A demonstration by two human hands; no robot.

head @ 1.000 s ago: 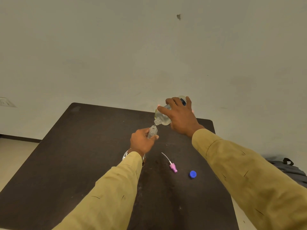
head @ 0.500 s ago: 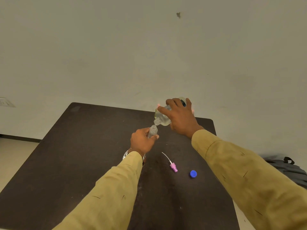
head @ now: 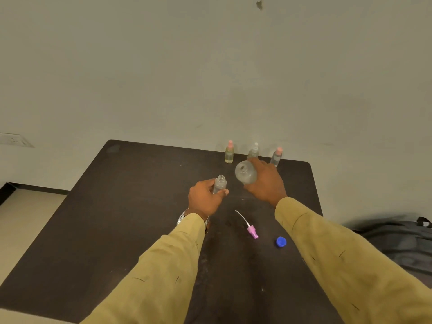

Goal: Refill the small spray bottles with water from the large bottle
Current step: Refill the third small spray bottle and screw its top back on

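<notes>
On the dark matte table [head: 117, 206], the left hand [head: 204, 198] is wrapped around a small clear plastic spray bottle with an open threaded neck [head: 220, 183], holding it upright with its mouth uncovered. Just to its right, the right hand [head: 265, 183] is clamped on the large clear round-bodied bottle [head: 245, 171], which is tipped so that its open mouth faces the camera; the two bottles sit close together but apart. Along the far edge of the table stand three more small spray bottles: one with yellowish liquid and a pink top [head: 229, 152], a clear one with a white top [head: 253, 152], partly hidden behind the right hand, and a clear one with a pink top [head: 276, 156]. Nearer, between the two olive-yellow sleeves, lie a pink spray pump with a thin white dip tube [head: 251, 230] and, to its right, a small blue screw cap [head: 281, 241]. A dark grey bag [head: 397, 242] rests off the table at the right.
</notes>
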